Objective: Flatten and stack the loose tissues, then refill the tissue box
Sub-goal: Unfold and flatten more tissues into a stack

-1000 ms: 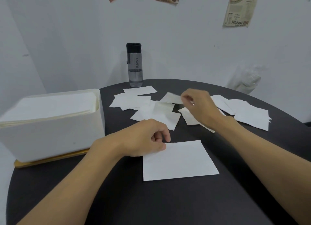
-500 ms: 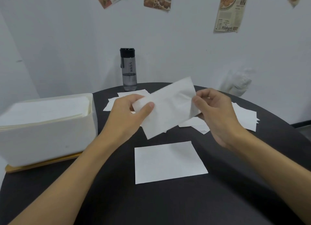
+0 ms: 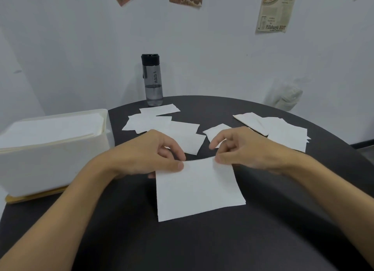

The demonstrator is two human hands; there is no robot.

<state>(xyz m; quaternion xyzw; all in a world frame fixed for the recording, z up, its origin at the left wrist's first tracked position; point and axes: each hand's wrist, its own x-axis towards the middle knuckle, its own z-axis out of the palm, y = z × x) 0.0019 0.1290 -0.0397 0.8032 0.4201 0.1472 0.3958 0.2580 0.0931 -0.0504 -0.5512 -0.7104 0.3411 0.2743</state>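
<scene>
Tissue [image 3: 199, 189] rests on the black table [image 3: 202, 248]; my left hand [image 3: 145, 155] and right hand [image 3: 247, 149] each pinch its far edge, fingers curled.

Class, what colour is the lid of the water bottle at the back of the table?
Black, on the bottle; the head view shows it.

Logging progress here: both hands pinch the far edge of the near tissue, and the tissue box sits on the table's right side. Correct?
No: the head view shows the tissue box on the left side. Left hand and right hand do pinch the near tissue.
</scene>
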